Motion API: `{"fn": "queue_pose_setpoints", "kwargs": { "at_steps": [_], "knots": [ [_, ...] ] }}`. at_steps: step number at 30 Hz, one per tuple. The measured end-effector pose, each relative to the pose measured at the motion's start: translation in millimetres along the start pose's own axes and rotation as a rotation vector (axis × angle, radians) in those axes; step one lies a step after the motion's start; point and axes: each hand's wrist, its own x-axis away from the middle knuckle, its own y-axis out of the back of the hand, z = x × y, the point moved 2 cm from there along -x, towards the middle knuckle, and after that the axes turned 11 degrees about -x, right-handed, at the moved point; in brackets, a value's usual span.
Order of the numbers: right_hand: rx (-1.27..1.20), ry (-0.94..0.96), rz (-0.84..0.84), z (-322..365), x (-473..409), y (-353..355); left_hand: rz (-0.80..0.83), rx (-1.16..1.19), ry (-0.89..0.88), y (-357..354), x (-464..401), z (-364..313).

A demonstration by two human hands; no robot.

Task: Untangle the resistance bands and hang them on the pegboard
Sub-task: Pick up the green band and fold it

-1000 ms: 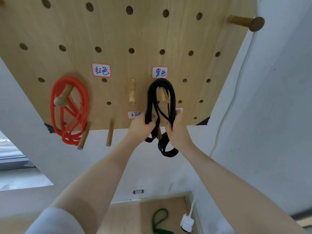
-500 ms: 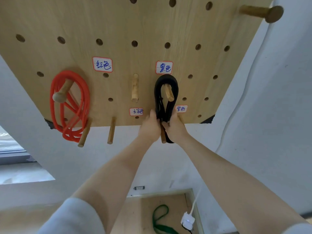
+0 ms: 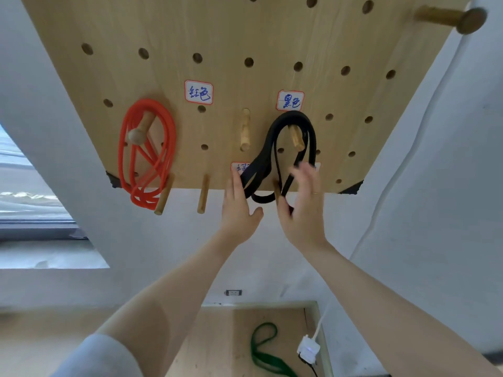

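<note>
Three bands in view: red band (image 3: 147, 156) looped on its peg, black band (image 3: 283, 156) draped over a peg (image 3: 296, 137) on the pegboard (image 3: 245, 31), flat and twisted into loops, and a green band (image 3: 265, 349) down on the floor. Left hand (image 3: 239, 210) and right hand (image 3: 303, 210) flank the black band's loops, fingers straight and loosely spread; right fingers blurred.
</note>
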Motion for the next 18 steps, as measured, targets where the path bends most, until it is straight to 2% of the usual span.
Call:
{"fn": "queue_pose_setpoints", "kwargs": {
  "at_steps": [2, 5, 7, 9, 12, 18],
  "knots": [
    [-0.042, 0.006, 0.248, 18.6, 11.3, -17.0, 0.013, 0.02, -0.031, 5.5, 12.5, 6.2],
    [-0.043, -0.238, 0.661, 37.5, 32.0, -46.3, 0.08, 0.067, -0.021, 18.0, 43.6, 29.7],
    [-0.054, -0.368, 0.736, 44.5, 46.4, -64.3, 0.169, 0.065, 0.039, 30.0, 72.1, 57.0],
    [-0.131, -0.495, 0.74, 53.6, 65.3, -84.2, 0.238, 0.013, 0.11, 45.4, 101.1, 92.6],
    [-0.18, -0.668, 0.841, 68.2, 106.8, -120.6, 0.289, -0.063, 0.253, 69.9, 147.5, 152.7],
    [-0.112, -0.781, 1.139, 85.7, 211.8, -206.7, 0.314, -0.079, 0.554, 101.2, 239.7, 268.2]
  ]
}}
